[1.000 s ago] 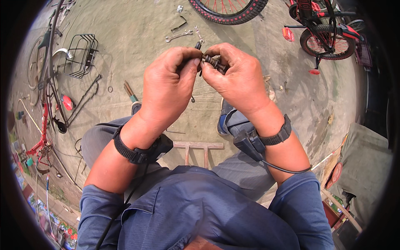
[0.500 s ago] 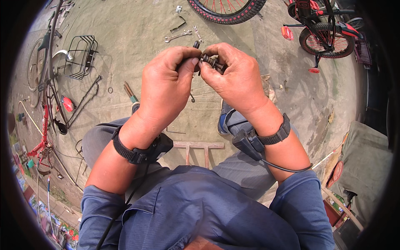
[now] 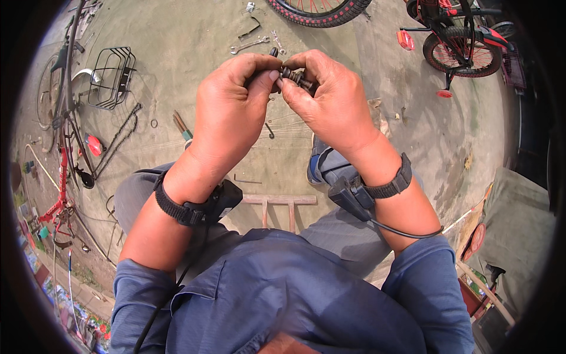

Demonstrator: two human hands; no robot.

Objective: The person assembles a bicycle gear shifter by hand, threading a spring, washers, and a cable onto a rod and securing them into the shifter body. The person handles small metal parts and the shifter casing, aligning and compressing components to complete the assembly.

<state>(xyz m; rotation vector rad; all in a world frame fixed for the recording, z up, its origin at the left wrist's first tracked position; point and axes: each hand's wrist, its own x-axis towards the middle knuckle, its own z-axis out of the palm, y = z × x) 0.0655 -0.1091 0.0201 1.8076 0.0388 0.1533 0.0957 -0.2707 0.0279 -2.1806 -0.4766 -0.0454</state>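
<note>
My left hand point(image 3: 231, 112) and my right hand point(image 3: 327, 97) meet in front of me, both gripping a small dark greasy metal axle part point(image 3: 293, 76) between fingertips and thumbs. The part is mostly hidden by my fingers; only a short threaded-looking stretch with nuts shows between the hands. Each wrist wears a black strap with a small black device, and cables run from them along my forearms.
Wrenches point(image 3: 250, 44) lie on the concrete floor ahead. A wire basket point(image 3: 112, 76), a chain point(image 3: 121, 138) and a red bicycle frame point(image 3: 59, 177) lie at the left. A bicycle wheel point(image 3: 321, 10) and a small red bicycle point(image 3: 463, 38) stand ahead. A wooden stool point(image 3: 277, 203) sits under me.
Both hands stay together on the part; the fingers have shifted slightly around it. Nothing else has moved.
</note>
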